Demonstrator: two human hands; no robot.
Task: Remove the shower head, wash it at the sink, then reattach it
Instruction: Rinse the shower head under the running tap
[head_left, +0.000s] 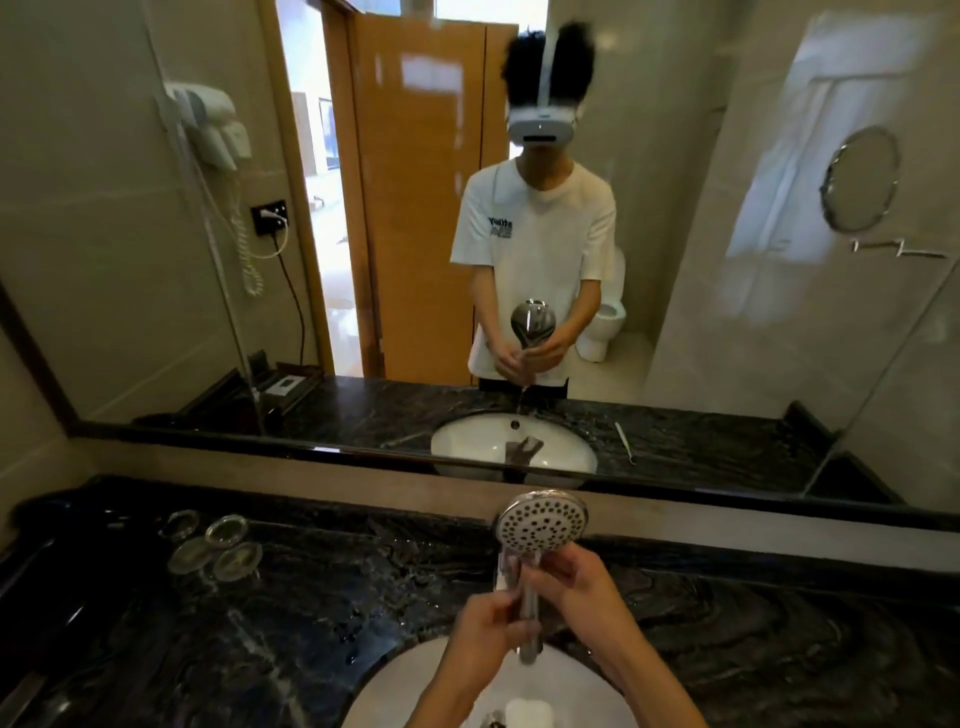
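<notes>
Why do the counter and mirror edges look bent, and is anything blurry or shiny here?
Head view: the wide-angle lens bows the mirror frame and countertop; the whole picture is slightly soft; window light glares off the wooden door in the mirror; the shower head, held upright by the left hand and right hand, glints.

Chrome shower head (542, 524) held upright, nozzle face toward camera, above white sink (415, 686).

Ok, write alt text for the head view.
Both hands, left hand and right hand, grip the handle of a chrome shower head held upright over a white sink in a dark marble counter. A wall mirror reflects the person.
</notes>
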